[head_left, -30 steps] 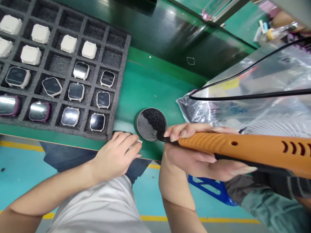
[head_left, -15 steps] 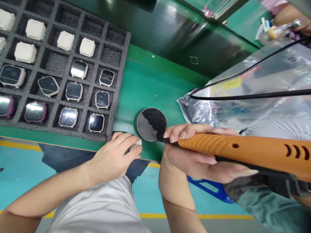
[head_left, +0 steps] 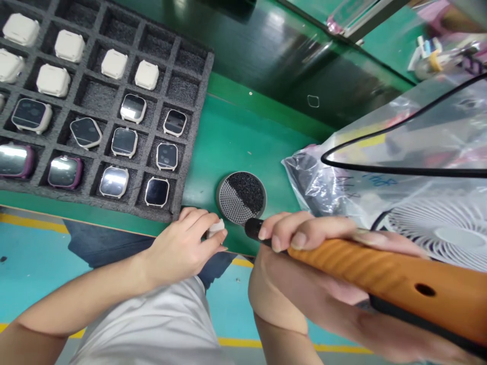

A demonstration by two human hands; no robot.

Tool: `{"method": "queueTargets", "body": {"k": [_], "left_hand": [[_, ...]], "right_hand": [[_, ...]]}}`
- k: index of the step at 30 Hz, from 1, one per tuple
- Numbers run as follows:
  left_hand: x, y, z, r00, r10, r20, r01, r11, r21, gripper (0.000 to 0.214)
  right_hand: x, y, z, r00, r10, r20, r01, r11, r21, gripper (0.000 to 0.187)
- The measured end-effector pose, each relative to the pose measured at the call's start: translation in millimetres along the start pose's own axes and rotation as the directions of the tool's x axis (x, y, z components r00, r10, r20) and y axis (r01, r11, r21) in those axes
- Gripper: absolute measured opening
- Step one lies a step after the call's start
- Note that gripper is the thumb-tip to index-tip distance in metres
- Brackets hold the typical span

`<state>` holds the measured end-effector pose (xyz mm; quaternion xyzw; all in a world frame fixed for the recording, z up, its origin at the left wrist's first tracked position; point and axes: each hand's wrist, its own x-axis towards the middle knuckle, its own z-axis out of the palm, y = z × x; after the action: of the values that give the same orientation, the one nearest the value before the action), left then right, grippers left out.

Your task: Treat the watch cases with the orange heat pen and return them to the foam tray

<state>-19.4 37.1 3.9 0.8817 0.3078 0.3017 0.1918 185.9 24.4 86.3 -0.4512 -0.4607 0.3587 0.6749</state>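
Note:
My left hand (head_left: 186,248) is closed at the front edge of the green bench, beside the foam tray's near corner. Between its thumb and fingers shows part of a small white piece (head_left: 215,229); the rest of it is hidden. Palm up, my right hand (head_left: 319,286) is wrapped around an orange ribbed handheld tool (head_left: 403,271) with a black rounded end, close to the camera. The tool's far right part runs out of view. A round grey pot (head_left: 233,202) with a dotted grille stands just left of the tool's black end; black grainy material covers half its face.
A grey foam tray (head_left: 173,200) at left holds several smartwatches (head_left: 157,191) and white cases (head_left: 115,63) in compartments. At right are a clear plastic bag (head_left: 312,172), a black cable (head_left: 380,170) and a white fan-like grille (head_left: 449,228). A dark glossy panel (head_left: 281,66) lies behind.
The orange tool and my right hand have come down and closer to the camera, so they look larger. The teal sleeve at lower right is now out of sight. The view has shifted slightly.

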Motion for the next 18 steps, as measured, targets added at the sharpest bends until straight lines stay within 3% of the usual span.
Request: {"method": "queueTargets", "body": {"k": [3,9,12,16,18], "left_hand": [[1,0,0.5,1.0,0.002,-0.011,-0.001,1.0,0.006,0.017],[1,1,1.3,1.0,-0.006,-0.004,0.006,1.0,0.0,0.018],[0,1,1.6,1.0,-0.014,0.011,0.014,1.0,-0.007,0.017],[1,1,1.6,1.0,-0.023,0.017,0.023,1.0,-0.014,0.018],[1,2,1.1,1.0,-0.023,0.007,0.024,1.0,-0.008,0.018]], "right_hand": [[-6,8,15,0.996,-0.087,0.001,0.087,0.993,0.086,0.074],[-5,17,13,0.992,-0.044,0.12,0.035,0.997,0.076,0.043],[-4,18,15,0.995,-0.068,0.073,0.06,0.992,0.116,0.05],[-5,20,22,0.994,-0.059,0.096,0.05,0.994,0.094,0.051],[-5,20,24,0.995,-0.079,0.053,0.074,0.993,0.097,0.061]]}}
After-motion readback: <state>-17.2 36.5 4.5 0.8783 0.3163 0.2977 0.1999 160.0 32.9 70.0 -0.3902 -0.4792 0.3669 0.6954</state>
